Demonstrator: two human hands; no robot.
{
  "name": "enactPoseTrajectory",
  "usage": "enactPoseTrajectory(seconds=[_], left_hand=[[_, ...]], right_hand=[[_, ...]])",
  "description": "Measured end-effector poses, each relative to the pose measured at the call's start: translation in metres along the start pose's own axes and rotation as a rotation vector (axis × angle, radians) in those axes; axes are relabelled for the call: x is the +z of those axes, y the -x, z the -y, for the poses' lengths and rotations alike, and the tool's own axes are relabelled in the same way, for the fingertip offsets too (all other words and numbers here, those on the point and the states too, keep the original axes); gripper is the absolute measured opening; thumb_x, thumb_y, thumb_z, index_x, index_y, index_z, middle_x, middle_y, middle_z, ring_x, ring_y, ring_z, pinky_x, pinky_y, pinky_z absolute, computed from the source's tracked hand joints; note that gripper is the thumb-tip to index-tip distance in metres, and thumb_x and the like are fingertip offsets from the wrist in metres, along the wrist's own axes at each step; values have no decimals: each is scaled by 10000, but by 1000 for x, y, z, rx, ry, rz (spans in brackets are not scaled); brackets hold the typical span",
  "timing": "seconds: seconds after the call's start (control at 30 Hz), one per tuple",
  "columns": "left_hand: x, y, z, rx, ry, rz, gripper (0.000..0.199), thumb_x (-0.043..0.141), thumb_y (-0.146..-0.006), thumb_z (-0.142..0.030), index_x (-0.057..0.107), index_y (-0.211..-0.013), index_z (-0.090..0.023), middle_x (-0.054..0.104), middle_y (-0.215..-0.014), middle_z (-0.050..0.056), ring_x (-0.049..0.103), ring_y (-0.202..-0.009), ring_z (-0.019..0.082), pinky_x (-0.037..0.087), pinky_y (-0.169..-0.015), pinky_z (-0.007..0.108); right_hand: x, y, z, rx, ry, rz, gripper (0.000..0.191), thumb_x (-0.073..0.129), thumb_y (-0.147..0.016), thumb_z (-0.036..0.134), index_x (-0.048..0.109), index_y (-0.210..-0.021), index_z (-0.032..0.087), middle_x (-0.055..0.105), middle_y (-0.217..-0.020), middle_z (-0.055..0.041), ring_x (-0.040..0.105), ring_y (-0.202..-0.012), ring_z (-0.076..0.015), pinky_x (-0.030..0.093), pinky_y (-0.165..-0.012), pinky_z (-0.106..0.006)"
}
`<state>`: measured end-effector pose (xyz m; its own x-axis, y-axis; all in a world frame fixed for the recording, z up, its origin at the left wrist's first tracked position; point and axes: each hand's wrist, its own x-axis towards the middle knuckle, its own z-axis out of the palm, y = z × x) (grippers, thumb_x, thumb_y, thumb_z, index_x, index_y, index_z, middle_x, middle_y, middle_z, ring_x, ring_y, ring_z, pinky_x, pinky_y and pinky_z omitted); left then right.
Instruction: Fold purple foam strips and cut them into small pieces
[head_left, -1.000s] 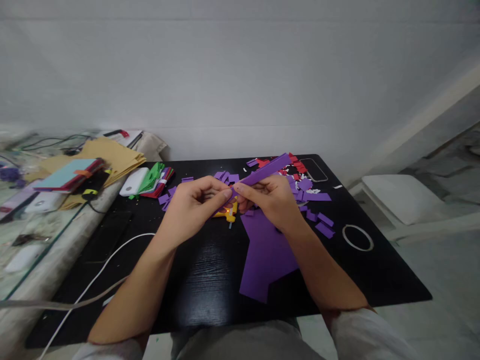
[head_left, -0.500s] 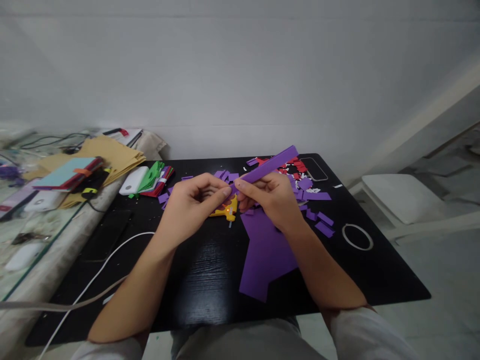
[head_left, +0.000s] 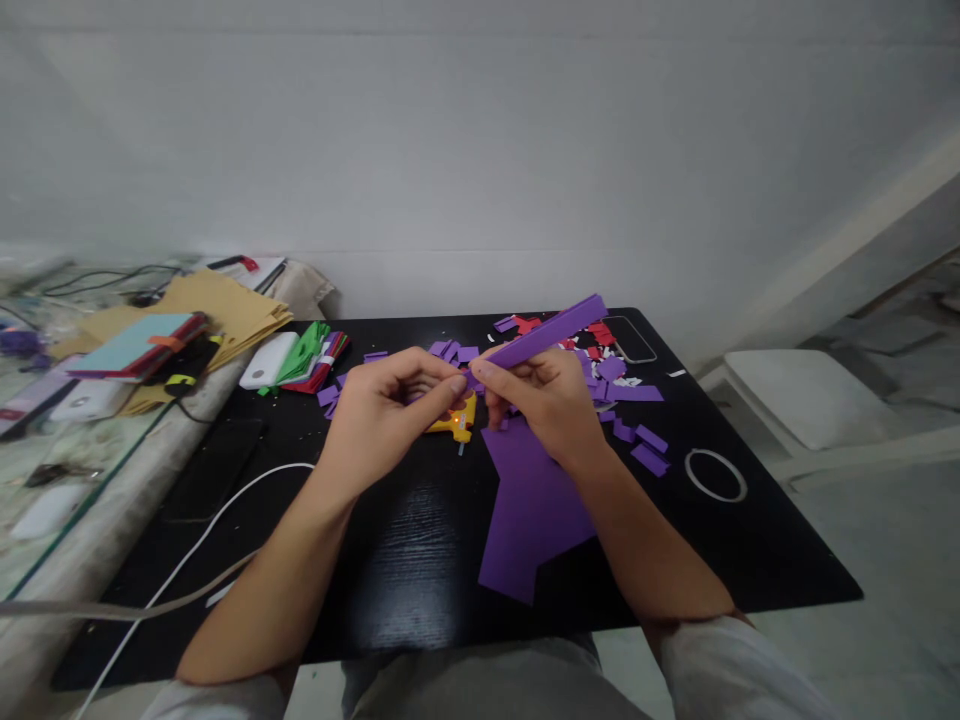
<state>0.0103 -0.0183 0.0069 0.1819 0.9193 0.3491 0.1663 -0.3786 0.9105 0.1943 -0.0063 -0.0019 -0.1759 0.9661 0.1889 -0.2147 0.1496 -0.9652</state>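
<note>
A folded purple paper strip (head_left: 551, 328) is held up over the table, slanting toward the upper right. My left hand (head_left: 394, 410) pinches its lower left end between thumb and fingers. Close beside it, my right hand (head_left: 544, 395) grips the strip with the thumb on the near face. Below the hands a yellow glue gun (head_left: 454, 422) lies on the table, partly hidden, with a small orange light showing. A large purple paper sheet (head_left: 529, 510) with angled edges lies flat under my right forearm.
The black table (head_left: 397, 560) bears purple offcuts (head_left: 649, 450), red and white scraps (head_left: 600, 340) and a ring (head_left: 715, 475). Left are green paper (head_left: 304, 355), a dark phone (head_left: 215, 470) and a white cable (head_left: 225, 510). A cluttered glass-topped surface (head_left: 82, 470) adjoins; a white stool (head_left: 810, 397) stands right.
The strip's far end has shifted slightly to the right and a little lower. Both hands keep their hold and have barely moved.
</note>
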Motion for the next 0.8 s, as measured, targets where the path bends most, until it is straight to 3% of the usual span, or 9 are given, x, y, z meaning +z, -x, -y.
enactPoseTrajectory(seconds=[0.1,0.23,0.47,0.63,0.8], left_hand=[[1,1,-1,-2,5,-5,102,795,-893,-273,782,-881,-172,800,-785,24,759,-704,125,612,-667,188],[3,1,-1,-2,17,-11,108,801,-886,-277,780,-875,-173,802,-786,26,762,-702,127,609,-658,185],[2,0,-2,-26,6,9,133,791,-894,-302,774,-893,-170,804,-812,37,750,-704,130,600,-655,200],[-1,0,-4,-37,-12,2,149,787,-892,-319,770,-882,-171,796,-792,40,739,-687,139,595,-636,221],[-2,-1,-3,-52,5,-10,183,801,-875,-347,767,-867,-168,792,-772,47,734,-680,147,593,-618,231]], right_hand=[[1,-1,-2,-41,2,18,272,904,-745,428,790,-800,187,642,-596,39,534,-478,-76,495,-452,-219],[1,-1,-1,-52,1,25,244,904,-742,418,804,-785,200,621,-606,36,565,-562,-97,538,-554,-247],[2,1,0,-71,52,-53,271,883,-759,441,790,-792,188,637,-640,18,597,-624,-122,542,-590,-273],[0,1,1,-80,49,-77,246,887,-774,414,782,-782,192,591,-580,45,526,-519,-87,481,-495,-233],[1,1,-1,4,26,7,312,868,-785,473,758,-761,182,671,-619,19,560,-465,-90,486,-427,-224]])
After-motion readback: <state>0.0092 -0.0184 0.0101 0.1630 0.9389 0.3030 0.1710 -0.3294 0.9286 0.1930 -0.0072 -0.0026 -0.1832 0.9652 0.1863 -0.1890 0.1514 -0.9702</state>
